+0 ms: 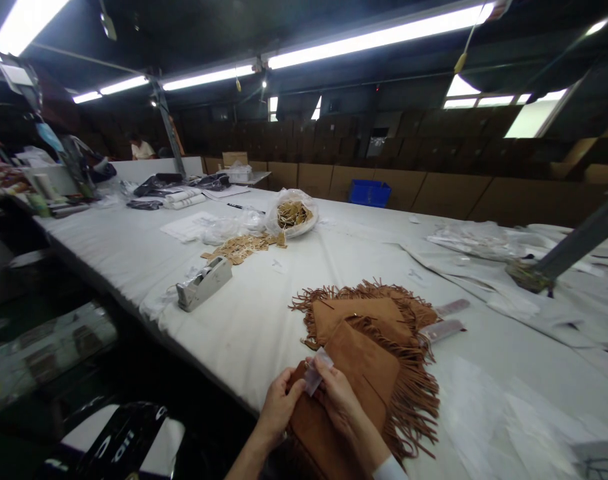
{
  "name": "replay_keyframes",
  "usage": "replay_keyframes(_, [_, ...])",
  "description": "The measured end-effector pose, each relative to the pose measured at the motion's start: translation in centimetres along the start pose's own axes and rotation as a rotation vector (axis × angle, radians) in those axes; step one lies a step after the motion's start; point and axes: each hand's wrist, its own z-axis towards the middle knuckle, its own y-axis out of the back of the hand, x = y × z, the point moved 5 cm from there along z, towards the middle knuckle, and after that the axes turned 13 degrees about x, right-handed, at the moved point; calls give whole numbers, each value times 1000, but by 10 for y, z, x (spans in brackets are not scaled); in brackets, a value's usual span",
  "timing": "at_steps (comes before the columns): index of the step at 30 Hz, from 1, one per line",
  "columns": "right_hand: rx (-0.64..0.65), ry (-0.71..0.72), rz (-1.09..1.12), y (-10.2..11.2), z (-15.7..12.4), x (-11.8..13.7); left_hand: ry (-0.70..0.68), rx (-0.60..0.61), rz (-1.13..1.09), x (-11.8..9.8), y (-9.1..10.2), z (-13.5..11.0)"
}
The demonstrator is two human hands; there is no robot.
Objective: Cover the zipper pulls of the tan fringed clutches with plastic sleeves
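At the table's near edge lies a brown suede-like bag [318, 433], partly hidden under my hands. My right hand [340, 399] pinches a small piece of translucent plastic [318, 373] near the bag's upper corner. Beside it, my left hand [278, 408] is closed around the bag's edge, its thumb against the lower end of the plastic. Some of the fingers are hidden. Just beyond lie more brown fringed bags [357, 313], overlapping, their long fringe spread to the right. Two clear plastic-covered strips [443, 331] stick out from under them.
A grey tape dispenser [205, 285] stands left of the bags on the white-covered table [254, 320]. Further back are a plastic bag of tan tags [295, 213] and loose tan tags [244, 248]. A slanted post [579, 233] rises at right. A blue bin [370, 193] sits beyond the table.
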Motion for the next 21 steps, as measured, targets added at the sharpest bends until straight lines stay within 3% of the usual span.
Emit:
replay_keyframes(7, [-12,-25,-305,10,-7,0,-13,-109,124,5,9,1])
replay_keyframes(11, [-12,13,-321,16,-6,-5,-5,-122,122,5,11,2])
replay_keyframes(16, [-12,-31,-351,15,-7,-6,18,-26,103,2,7,6])
replay_keyframes(21, [-36,-61,-313,12,-10,-7,-13,-106,166,4,13,6])
